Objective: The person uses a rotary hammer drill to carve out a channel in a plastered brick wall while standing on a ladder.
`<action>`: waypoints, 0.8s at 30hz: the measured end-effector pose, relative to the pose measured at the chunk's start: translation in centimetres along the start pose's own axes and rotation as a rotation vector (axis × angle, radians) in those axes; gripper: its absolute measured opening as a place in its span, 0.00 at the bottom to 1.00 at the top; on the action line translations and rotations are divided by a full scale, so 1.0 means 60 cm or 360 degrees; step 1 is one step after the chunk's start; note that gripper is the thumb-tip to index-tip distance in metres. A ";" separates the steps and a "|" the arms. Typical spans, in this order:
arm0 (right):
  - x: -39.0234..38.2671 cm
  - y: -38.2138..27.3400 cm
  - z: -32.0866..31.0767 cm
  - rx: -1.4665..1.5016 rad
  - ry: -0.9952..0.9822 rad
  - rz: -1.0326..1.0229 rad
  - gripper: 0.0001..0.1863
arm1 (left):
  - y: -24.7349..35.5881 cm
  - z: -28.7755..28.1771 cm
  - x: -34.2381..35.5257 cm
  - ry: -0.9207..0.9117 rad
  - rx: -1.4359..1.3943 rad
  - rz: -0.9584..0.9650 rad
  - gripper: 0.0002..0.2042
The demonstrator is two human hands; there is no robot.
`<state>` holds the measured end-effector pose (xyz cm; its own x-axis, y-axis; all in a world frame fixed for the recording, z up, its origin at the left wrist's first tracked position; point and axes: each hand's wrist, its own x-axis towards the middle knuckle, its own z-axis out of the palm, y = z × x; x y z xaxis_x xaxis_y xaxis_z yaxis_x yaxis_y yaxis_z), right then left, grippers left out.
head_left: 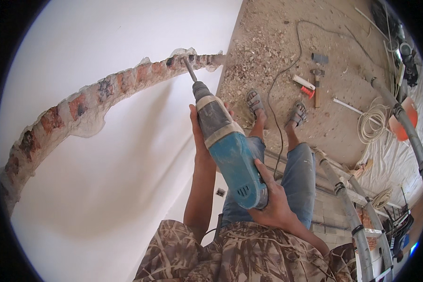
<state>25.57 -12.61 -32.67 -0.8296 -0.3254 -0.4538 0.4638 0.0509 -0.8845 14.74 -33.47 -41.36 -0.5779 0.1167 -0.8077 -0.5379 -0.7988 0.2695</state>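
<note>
Drill (234, 157): centre of my remote head view; bit (190, 70) toward eleven o'clock, tip at wall groove (105, 91).
Left hand (198, 134): wrapped around its front housing (215, 117).
Right hand (276, 202): clasping its rear end (249, 196), toward five o'clock.
Hammer (317, 87): on floor (277, 42), two o'clock.

The left forearm (200, 195) rose almost straight, wrist in line, and the left hand (199, 134) reached farther forward, its thumb upright on the near side and fingertips (229, 109) curling up opposite. The right forearm (313, 237) slanted up and leftward, elbow bent outward. The right hand (273, 202) sat lower and nearer the torso, thumb stretched forward, its other fingers mostly hidden in a grip.
</note>
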 end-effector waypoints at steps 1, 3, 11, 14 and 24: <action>0.010 -0.005 0.006 -0.0031 0.0010 -0.0023 0.58 | 0.010 -0.005 0.004 -0.0086 -0.0064 -0.0028 0.36; 0.030 -0.015 0.022 -0.0104 0.0043 -0.0055 0.58 | 0.030 -0.014 0.020 -0.0268 -0.0112 -0.0073 0.37; 0.053 -0.079 0.089 -0.0216 -0.0103 0.0090 0.58 | 0.097 -0.067 0.031 -0.0432 -0.0309 -0.0199 0.43; 0.064 -0.099 0.110 -0.0205 -0.0137 0.0090 0.58 | 0.124 -0.061 0.021 -0.0230 -0.0273 -0.0194 0.43; 0.141 -0.219 0.077 -0.0271 -0.0352 0.0222 0.58 | 0.189 -0.022 0.040 -0.0271 -0.0621 -0.0550 0.43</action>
<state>13.92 -20.41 -24.39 -0.6651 -0.5009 -0.5539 0.4942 0.2609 -0.8293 8.07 -43.06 -40.95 -0.5162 0.4793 -0.7098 -0.4654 -0.8527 -0.2372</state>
